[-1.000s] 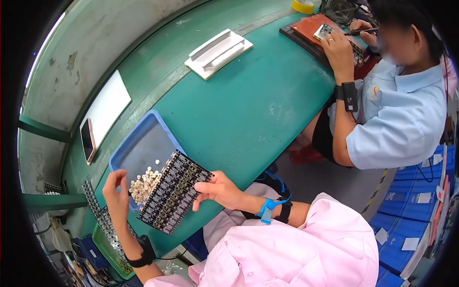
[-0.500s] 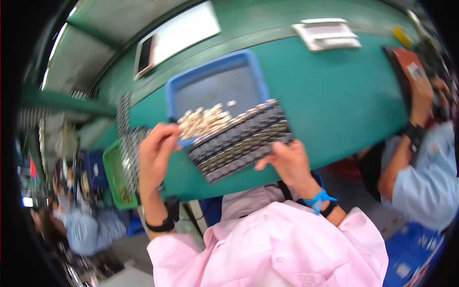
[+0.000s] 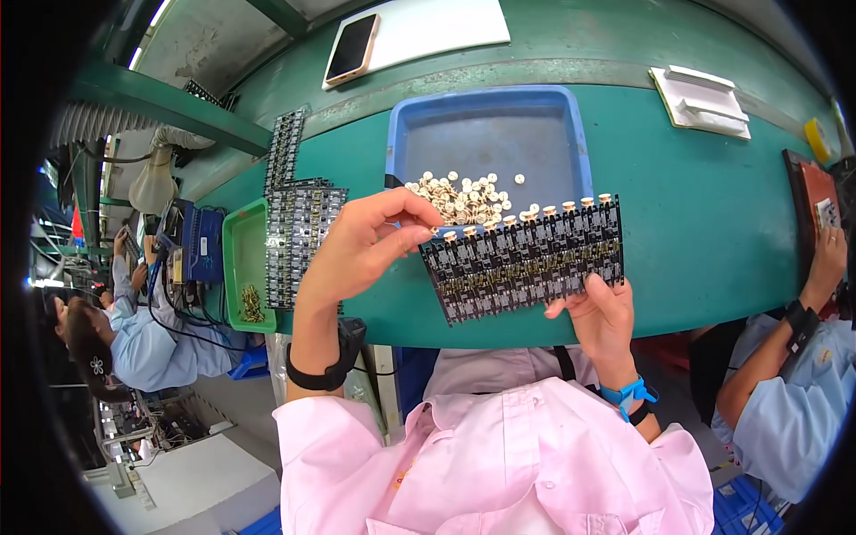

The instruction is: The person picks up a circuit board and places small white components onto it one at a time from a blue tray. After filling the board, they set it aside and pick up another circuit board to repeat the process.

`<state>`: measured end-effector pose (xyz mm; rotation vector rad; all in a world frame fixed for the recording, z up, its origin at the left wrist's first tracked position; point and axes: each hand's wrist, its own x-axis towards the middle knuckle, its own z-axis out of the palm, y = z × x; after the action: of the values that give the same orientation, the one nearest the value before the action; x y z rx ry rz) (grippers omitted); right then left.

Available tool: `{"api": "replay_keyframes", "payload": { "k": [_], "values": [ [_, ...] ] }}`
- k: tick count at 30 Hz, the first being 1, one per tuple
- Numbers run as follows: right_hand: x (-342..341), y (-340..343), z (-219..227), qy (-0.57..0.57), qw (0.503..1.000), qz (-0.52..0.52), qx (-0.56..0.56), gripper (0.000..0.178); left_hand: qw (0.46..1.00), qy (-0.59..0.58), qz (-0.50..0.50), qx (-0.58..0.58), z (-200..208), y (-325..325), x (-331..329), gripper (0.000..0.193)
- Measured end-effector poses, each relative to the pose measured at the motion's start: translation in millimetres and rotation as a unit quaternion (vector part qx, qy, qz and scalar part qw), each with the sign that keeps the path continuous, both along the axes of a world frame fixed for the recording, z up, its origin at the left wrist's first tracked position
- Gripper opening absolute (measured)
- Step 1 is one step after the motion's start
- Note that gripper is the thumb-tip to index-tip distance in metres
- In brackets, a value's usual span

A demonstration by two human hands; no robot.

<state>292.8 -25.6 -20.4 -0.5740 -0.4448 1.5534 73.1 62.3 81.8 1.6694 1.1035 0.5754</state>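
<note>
My right hand (image 3: 599, 319) grips a black circuit board panel (image 3: 526, 263) by its lower right edge, thumb on the face. The panel is held tilted over the near side of a blue tray (image 3: 399, 134). A row of small round discs (image 3: 568, 207), pale on top and copper-coloured at the sides, stands along the panel's upper edge. At the panel's upper left corner, the thumb and forefinger of my left hand (image 3: 370, 241) are pinched together on a small piece, mostly hidden by the fingertips. A pile of loose discs (image 3: 459, 198) lies in the tray's near left part.
Stacked circuit board panels (image 3: 303, 234) lie on the left, beside a green tray (image 3: 234, 267) with small brass-coloured parts. Farther back are a phone (image 3: 353, 49) on a white board and a white holder (image 3: 700, 100). Co-workers sit on both sides; one's hand (image 3: 827, 263) is at the right.
The view has swung, so the bench things appear farther right, and the blur is gone. My left hand has moved from the disc pile to the panel's upper left corner.
</note>
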Motion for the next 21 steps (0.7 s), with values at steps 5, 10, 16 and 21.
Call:
{"api": "replay_keyframes", "payload": {
  "k": [5, 10, 16, 21],
  "values": [
    [0, 1, 0, -0.015, 1.000, 0.001, -0.001, 0.025, 0.998, -0.004, -0.038, -0.048, 2, 9, -7, 0.010],
    [2, 2, -2, -0.031, 1.000, 0.005, 0.005, 0.027, 0.996, -0.008, -0.042, -0.073, 2, 12, -9, 0.010],
    [0, 2, 1, -0.034, 0.999, -0.006, -0.001, 0.028, 0.994, -0.028, -0.046, -0.091, 0, 13, -9, 0.010],
    [-1, 1, -1, -0.026, 1.000, -0.003, -0.001, 0.028, 0.992, -0.051, -0.059, -0.099, -3, 12, -12, 0.010]
  ]
}}
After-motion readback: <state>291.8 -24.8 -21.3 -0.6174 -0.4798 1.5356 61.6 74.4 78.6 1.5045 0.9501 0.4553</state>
